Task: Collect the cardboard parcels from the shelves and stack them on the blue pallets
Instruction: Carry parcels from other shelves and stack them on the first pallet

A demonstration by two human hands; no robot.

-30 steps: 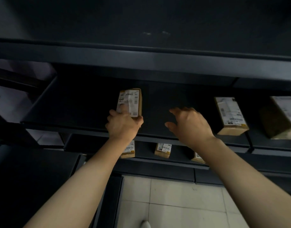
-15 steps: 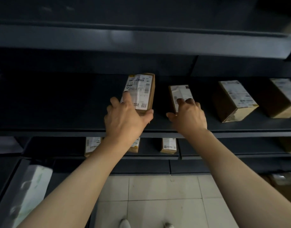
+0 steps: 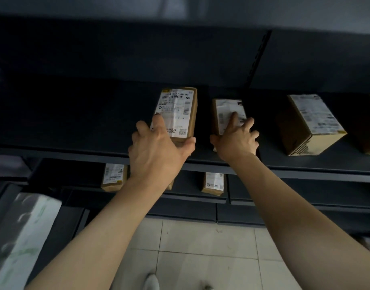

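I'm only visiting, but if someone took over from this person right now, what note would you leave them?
Left hand: grips the tall labelled parcel on the upper shelf.
Right hand: thumb and fingers clasp the smaller parcel beside it.
Elsewhere: a larger box sits further right on that shelf. Below are a left lower parcel and a right lower parcel.
Done: nothing visibly stacked, and no blue pallet is in view.
Left: lift both parcels out, carry them to the pallets, return for the rest.
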